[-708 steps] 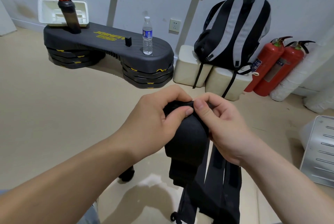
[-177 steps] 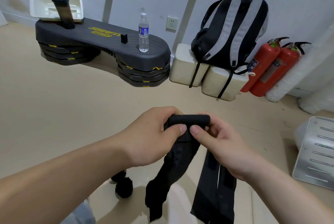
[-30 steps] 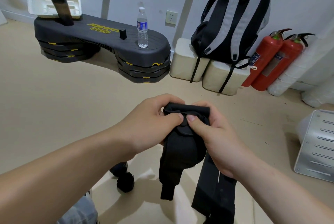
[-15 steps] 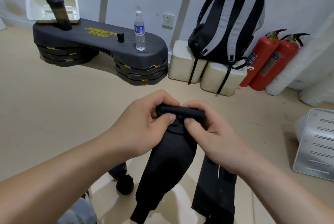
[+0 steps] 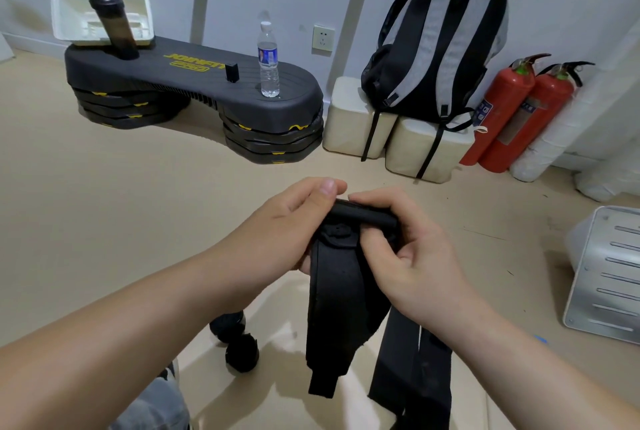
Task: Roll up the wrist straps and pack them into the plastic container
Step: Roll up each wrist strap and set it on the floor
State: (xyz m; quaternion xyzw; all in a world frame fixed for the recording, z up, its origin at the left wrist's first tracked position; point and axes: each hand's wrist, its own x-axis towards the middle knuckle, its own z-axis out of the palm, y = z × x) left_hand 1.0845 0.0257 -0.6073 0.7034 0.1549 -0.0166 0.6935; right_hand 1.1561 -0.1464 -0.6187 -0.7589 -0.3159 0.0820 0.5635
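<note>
I hold a black wrist strap (image 5: pixel 337 294) up in front of me with both hands. Its top end is rolled into a tight bar, and the rest hangs down loose. My left hand (image 5: pixel 287 225) pinches the left end of the roll. My right hand (image 5: pixel 405 246) grips the right end, fingers curled over it. More black straps (image 5: pixel 412 360) hang or lie below my right wrist. Two rolled-up black straps (image 5: pixel 239 343) lie on the floor below my left forearm. A white plastic container (image 5: pixel 100 17) leans against the wall at the far left, on a black bench.
A black fitness bench (image 5: pixel 194 90) carries a dark shaker bottle (image 5: pixel 112 27) and a water bottle (image 5: pixel 268 60). A striped backpack (image 5: pixel 440 48) sits on white blocks. Two red fire extinguishers (image 5: pixel 512 110) stand at the right. A grey metal panel (image 5: pixel 609 273) lies at the right edge.
The hanging part of the strap has shortened as the roll turned in my fingers. My hands sit slightly lower and to the right in view.
</note>
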